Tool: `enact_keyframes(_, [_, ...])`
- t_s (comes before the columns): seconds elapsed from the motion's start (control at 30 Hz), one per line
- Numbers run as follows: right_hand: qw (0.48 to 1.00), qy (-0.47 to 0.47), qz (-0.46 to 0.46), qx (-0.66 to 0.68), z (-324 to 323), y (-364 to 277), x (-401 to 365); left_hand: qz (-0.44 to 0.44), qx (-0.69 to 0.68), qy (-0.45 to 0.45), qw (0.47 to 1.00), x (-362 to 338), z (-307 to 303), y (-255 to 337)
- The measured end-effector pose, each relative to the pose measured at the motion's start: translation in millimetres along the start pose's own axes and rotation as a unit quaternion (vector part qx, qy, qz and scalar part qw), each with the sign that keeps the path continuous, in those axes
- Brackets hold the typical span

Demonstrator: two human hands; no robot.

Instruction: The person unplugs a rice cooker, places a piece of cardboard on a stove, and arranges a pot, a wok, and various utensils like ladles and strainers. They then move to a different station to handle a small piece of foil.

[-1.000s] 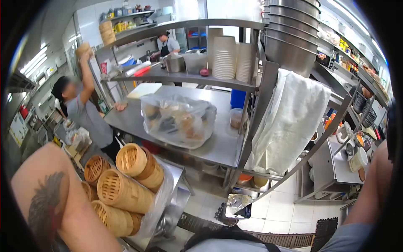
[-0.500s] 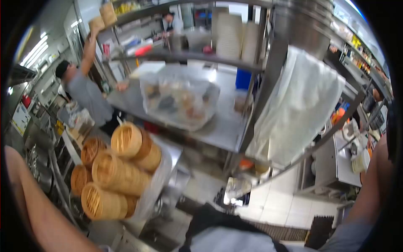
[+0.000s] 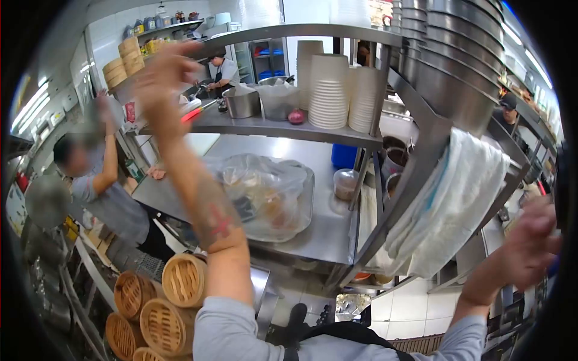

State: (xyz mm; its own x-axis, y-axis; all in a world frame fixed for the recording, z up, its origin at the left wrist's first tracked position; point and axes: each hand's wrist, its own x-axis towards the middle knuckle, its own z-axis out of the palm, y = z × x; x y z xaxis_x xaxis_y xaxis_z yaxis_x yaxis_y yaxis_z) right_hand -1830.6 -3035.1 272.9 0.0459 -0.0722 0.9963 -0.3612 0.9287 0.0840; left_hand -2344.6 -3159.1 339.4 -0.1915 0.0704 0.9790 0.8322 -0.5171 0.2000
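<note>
My left hand point(image 3: 164, 81) is raised at the upper left, in front of the shelf rail, its fingers blurred and apart, holding nothing visible. The nearest things to it are stacked bamboo steamers point(image 3: 130, 55) on the upper shelf. On the right, my right hand point(image 3: 533, 243) is raised near the frame edge, blurred, its fingers bent; whether it holds anything cannot be made out. A white towel point(image 3: 448, 201) hangs on the rack to its left. Below my left arm stand several bamboo steamers point(image 3: 167, 327).
A metal tray point(image 3: 308, 210) with plastic-wrapped contents lies on the steel counter point(image 3: 328, 240). White bowls point(image 3: 328, 93) and metal pots point(image 3: 460, 66) are stacked on the shelf. A co-worker point(image 3: 114, 204) stands at the left; another person point(image 3: 226, 72) is behind the shelf.
Both my hands have come into view, raised. The co-worker at the left has lowered an arm, and the steamers once held up now stand on the shelf. My view has shifted.
</note>
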Motion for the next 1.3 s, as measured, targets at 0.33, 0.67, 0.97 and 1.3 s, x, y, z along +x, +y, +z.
enact_keyframes(0.33, [0.947,-0.175,0.231,-0.141,53.6,9.5,-100.3,-0.207,0.337,-0.175,0.902,4.7,127.5,-325.0])
enact_keyframes(0.67, [0.885,-0.042,0.382,-0.262,26.9,-14.1,-139.9,-0.367,0.443,-0.423,0.700,9.7,134.6,-453.2])
enact_keyframes(0.97, [0.869,-0.041,0.429,-0.243,50.2,-1.4,-150.1,-0.203,0.406,0.159,0.877,3.1,126.2,-412.4])
enact_keyframes(1.3, [0.920,-0.187,0.275,-0.205,146.4,40.0,-152.1,-0.280,-0.142,0.055,0.948,-165.4,179.2,7.5])
